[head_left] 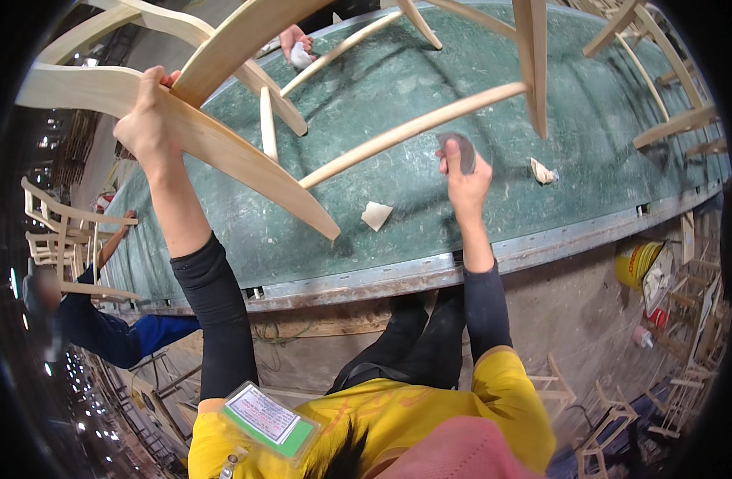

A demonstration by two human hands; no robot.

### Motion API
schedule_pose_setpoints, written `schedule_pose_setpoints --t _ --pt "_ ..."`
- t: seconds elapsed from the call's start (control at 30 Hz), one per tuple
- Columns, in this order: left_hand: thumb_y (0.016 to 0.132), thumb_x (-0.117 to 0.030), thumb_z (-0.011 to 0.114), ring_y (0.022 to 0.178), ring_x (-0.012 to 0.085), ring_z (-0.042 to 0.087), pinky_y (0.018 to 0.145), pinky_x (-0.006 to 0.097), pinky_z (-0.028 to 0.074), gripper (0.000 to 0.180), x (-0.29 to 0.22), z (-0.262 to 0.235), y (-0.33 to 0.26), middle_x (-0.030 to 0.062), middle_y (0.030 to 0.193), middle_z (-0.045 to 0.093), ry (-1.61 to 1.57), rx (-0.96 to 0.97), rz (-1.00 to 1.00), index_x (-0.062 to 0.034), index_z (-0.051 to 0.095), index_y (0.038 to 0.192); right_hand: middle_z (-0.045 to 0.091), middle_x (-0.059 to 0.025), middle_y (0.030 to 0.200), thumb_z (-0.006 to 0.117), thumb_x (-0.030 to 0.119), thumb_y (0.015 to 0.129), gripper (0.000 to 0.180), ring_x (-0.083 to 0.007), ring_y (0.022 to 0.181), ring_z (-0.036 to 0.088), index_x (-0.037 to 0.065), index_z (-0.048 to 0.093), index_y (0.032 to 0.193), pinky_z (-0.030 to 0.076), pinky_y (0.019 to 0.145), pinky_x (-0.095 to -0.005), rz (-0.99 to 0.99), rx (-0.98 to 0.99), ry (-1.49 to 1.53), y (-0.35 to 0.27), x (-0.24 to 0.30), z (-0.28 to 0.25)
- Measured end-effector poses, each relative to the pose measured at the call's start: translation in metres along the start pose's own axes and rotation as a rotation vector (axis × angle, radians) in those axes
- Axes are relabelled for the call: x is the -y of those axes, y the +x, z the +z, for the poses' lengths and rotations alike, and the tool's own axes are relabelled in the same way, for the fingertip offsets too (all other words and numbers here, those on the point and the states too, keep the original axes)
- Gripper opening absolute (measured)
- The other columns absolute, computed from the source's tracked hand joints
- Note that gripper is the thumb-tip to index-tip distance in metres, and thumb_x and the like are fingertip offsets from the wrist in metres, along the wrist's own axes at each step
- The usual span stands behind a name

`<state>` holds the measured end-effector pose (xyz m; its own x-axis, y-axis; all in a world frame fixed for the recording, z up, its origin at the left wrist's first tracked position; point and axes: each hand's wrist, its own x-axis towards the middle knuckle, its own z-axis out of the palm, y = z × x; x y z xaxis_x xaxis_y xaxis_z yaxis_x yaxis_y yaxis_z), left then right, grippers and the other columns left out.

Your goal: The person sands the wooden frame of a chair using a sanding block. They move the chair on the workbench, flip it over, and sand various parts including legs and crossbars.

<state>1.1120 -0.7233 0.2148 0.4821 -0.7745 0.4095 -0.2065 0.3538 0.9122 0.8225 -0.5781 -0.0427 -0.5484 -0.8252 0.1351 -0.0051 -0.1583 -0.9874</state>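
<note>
My left hand (146,120) is wrapped round the pale wooden leg of an unfinished chair frame (246,176), close to where a second wooden part crosses it. The frame lies tilted on a green worktable (358,76), with a thin round rail (414,129) running to another leg at the right. Below that rail, my right hand (468,177) grips a rounded grey piece of sandpaper (459,152), thumb on top. It is apart from the wood. A torn whitish scrap (376,215) lies on the table left of my right hand, and a crumpled one (543,171) lies right of it.
Across the table a co-worker's hand (295,46) holds a whitish pad. Another person (102,319) works at the left beside a chair (63,227). More chair frames (677,88) stand at the table's right. A yellow bucket (639,262) and chair parts are beyond the metal edge (430,273).
</note>
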Motion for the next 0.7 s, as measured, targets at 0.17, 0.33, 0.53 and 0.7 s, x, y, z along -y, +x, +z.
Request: schedule_pose_setpoints --t 0.17,0.33,0.53,0.7 --pt "0.074 -0.009 0.075 0.074 0.0228 0.07 0.069 0.031 0.054 0.018 -0.008 0.0 0.0 0.0117 0.077 0.065 0.038 -0.006 0.015 0.0054 0.065 0.077 0.063 -0.002 0.063 0.066 0.042 0.092 0.044 -0.0077 0.053 0.053 -0.001 0.071 0.087 0.041 0.049 -0.0241 0.075 -0.283 0.152 0.03 0.001 0.04" --pt "0.073 -0.008 0.073 0.075 0.0218 0.069 0.069 0.03 0.054 0.016 -0.008 0.001 0.001 0.013 0.079 0.068 0.073 0.005 -0.013 0.0057 0.065 0.076 0.066 -0.0034 0.066 0.067 0.043 0.09 0.043 -0.0092 0.054 0.055 0.001 0.073 0.086 0.043 0.05 -0.0251 -0.17 -0.072 -0.025 0.004 -0.013 0.065" --pt "0.072 -0.007 0.073 0.074 0.0204 0.069 0.068 0.03 0.054 0.019 0.001 0.005 0.014 0.0136 0.081 0.068 0.001 0.017 -0.003 0.0079 0.065 0.078 0.066 -0.0035 0.065 0.066 0.036 0.093 0.038 -0.0079 0.056 0.057 0.0 0.073 0.086 0.045 0.053 -0.0242 -0.128 -0.22 0.083 0.008 -0.014 0.079" --pt "0.07 -0.008 0.074 0.072 0.02 0.068 0.067 0.03 0.053 0.019 -0.005 -0.001 0.014 0.013 0.081 0.068 0.071 -0.008 -0.014 0.0078 0.065 0.078 0.062 -0.0012 0.066 0.064 0.035 0.095 0.038 -0.0063 0.055 0.052 -0.002 0.071 0.086 0.039 0.049 -0.0232 -0.129 -0.261 0.142 0.036 0.014 0.066"
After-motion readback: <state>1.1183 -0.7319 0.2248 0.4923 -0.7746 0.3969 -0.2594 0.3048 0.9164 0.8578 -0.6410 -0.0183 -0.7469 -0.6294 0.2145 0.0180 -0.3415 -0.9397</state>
